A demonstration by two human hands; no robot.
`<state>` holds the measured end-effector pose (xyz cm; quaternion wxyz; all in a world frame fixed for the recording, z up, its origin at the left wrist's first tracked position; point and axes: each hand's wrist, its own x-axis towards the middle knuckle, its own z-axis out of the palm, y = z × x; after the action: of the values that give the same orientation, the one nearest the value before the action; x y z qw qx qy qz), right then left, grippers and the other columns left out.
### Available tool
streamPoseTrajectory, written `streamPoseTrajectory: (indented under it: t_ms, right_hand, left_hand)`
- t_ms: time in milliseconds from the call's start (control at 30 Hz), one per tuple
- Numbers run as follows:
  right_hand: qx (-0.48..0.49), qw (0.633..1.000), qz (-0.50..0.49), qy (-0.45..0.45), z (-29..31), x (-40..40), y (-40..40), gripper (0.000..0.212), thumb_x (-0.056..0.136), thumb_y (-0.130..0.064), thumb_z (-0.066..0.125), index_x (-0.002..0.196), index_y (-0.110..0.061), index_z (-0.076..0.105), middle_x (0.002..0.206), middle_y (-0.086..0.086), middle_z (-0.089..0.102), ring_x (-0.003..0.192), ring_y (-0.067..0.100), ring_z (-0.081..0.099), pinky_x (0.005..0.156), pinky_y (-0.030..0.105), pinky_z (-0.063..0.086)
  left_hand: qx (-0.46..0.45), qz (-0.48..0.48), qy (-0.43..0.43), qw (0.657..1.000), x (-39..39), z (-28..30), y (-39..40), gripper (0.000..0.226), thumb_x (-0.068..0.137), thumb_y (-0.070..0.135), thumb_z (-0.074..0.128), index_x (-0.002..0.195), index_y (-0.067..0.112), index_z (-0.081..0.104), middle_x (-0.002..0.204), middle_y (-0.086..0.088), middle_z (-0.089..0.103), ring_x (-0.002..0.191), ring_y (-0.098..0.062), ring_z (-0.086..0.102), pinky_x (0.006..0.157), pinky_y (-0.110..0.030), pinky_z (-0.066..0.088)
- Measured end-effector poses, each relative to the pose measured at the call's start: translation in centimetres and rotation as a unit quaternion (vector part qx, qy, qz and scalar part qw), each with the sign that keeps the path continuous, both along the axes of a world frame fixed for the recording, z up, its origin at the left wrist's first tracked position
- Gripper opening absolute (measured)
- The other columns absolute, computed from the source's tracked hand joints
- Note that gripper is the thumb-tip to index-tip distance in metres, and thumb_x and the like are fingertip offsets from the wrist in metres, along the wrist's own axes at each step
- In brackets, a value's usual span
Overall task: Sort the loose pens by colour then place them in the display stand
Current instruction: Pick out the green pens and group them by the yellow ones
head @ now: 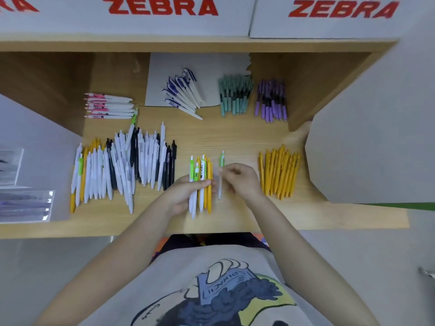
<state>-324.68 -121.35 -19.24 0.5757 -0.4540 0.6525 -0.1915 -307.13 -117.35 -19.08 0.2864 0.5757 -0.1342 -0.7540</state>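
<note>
My left hand [186,194] grips a small bunch of pens [201,182], some white with green clips and some orange, held upright over the wooden desk [235,137]. My right hand [240,178] pinches a single white pen with a green clip [220,175] just right of that bunch. A large unsorted heap of white, black and orange pens [124,165] lies to the left. Sorted groups lie around: orange pens [279,170] at right, pink-clip pens [109,106], blue-clip pens [184,95], teal pens [235,95] and purple pens [271,101] at the back.
White boxes printed ZEBRA [162,8] stand on the shelf above. Packaged pens in clear sleeves [26,205] lie at the left edge. A grey card panel [372,142] stands at the right. A grey sheet [160,71] lies under the blue-clip pens.
</note>
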Motion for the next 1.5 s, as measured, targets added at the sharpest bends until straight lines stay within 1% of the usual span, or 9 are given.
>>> streamPoseTrajectory:
  t_ms: [100,267,433,633,767,933,1200,1367,1500]
  right_hand:
    - [0.051,0.994,0.044,-0.083,0.9,-0.9,1.2,0.023,0.091,-0.031,0.070,0.096,-0.009,0.075,0.070,0.003,0.068,0.058,0.007,0.060,0.054,0.023,0.046]
    - [0.063,0.990,-0.053,-0.113,0.7,-3.4,1.0,0.018,0.091,-0.022,0.070,0.102,-0.009,0.074,0.078,0.007,0.073,0.070,0.023,0.066,0.058,0.029,0.049]
    - [-0.032,0.986,-0.158,0.044,-0.6,-9.1,-0.6,0.026,0.087,-0.025,0.074,0.108,-0.010,0.072,0.083,-0.002,0.065,0.076,0.012,0.060,0.072,0.023,0.046]
    - [-0.117,0.971,-0.122,0.171,-1.8,-11.7,-0.7,0.034,0.086,-0.025,0.075,0.115,-0.011,0.067,0.079,0.002,0.062,0.076,0.016,0.059,0.066,0.023,0.040]
    - [-0.150,0.968,-0.140,0.144,-1.0,-11.8,0.3,0.020,0.090,-0.023,0.070,0.108,-0.013,0.069,0.082,-0.002,0.065,0.079,0.015,0.061,0.073,0.028,0.049]
    - [-0.015,0.994,-0.087,-0.067,1.4,-10.6,2.7,0.016,0.085,-0.023,0.077,0.095,-0.022,0.065,0.080,0.005,0.069,0.064,0.017,0.065,0.054,0.030,0.052]
    - [-0.024,0.987,-0.145,0.070,-1.1,-11.7,2.5,0.020,0.088,-0.023,0.073,0.104,-0.013,0.065,0.086,0.005,0.069,0.067,0.018,0.067,0.066,0.033,0.059]
    - [-0.097,0.972,-0.132,0.168,-1.3,-12.1,2.4,0.024,0.089,-0.024,0.072,0.108,-0.013,0.064,0.077,-0.007,0.058,0.074,0.012,0.059,0.062,0.019,0.041]
    - [-0.107,0.981,-0.141,0.081,-0.3,-11.0,2.7,0.014,0.090,-0.024,0.071,0.097,-0.012,0.069,0.078,-0.011,0.061,0.072,0.012,0.060,0.070,0.029,0.051]
  left_hand:
    - [-0.036,-0.024,-0.016,0.999,-1.6,0.4,-0.4,0.030,0.091,0.008,0.067,0.121,0.001,0.066,0.112,-0.019,0.072,0.102,-0.029,0.070,0.080,-0.033,0.058]
    - [-0.072,-0.067,-0.053,0.994,-3.7,1.1,-1.1,0.026,0.089,0.003,0.069,0.115,0.001,0.067,0.105,-0.013,0.076,0.095,-0.023,0.073,0.081,-0.030,0.056]
    - [-0.052,-0.045,-0.045,0.997,-6.3,1.1,-2.7,0.022,0.091,0.003,0.068,0.113,0.003,0.062,0.089,-0.003,0.078,0.076,-0.014,0.074,0.062,-0.025,0.057]
    - [-0.019,-0.043,-0.022,0.999,-9.3,1.0,-3.9,0.006,0.093,0.005,0.066,0.098,0.007,0.064,0.068,0.000,0.071,0.064,-0.012,0.071,0.055,-0.027,0.056]
    - [-0.002,-0.022,-0.010,1.000,-10.5,1.0,-4.4,0.009,0.090,0.006,0.069,0.099,0.008,0.068,0.073,-0.003,0.072,0.066,-0.013,0.071,0.058,-0.026,0.056]
    - [-0.004,-0.025,0.003,1.000,-12.3,0.9,-5.0,0.027,0.077,0.014,0.079,0.098,0.001,0.069,0.084,-0.013,0.072,0.074,-0.023,0.071,0.064,-0.032,0.059]
    - [0.013,-0.018,-0.023,0.999,-11.6,-0.5,-4.8,0.014,0.088,0.004,0.072,0.101,0.000,0.072,0.083,-0.014,0.073,0.072,-0.023,0.071,0.070,-0.034,0.063]
    - [0.015,-0.023,-0.027,0.999,-12.0,-0.5,-5.1,0.017,0.088,0.004,0.072,0.103,-0.003,0.070,0.095,-0.015,0.076,0.081,-0.022,0.075,0.067,-0.028,0.060]
    - [0.022,-0.032,-0.004,0.999,-12.9,0.0,-5.7,0.032,0.086,0.009,0.075,0.114,-0.004,0.065,0.093,-0.014,0.074,0.083,-0.022,0.073,0.065,-0.028,0.059]
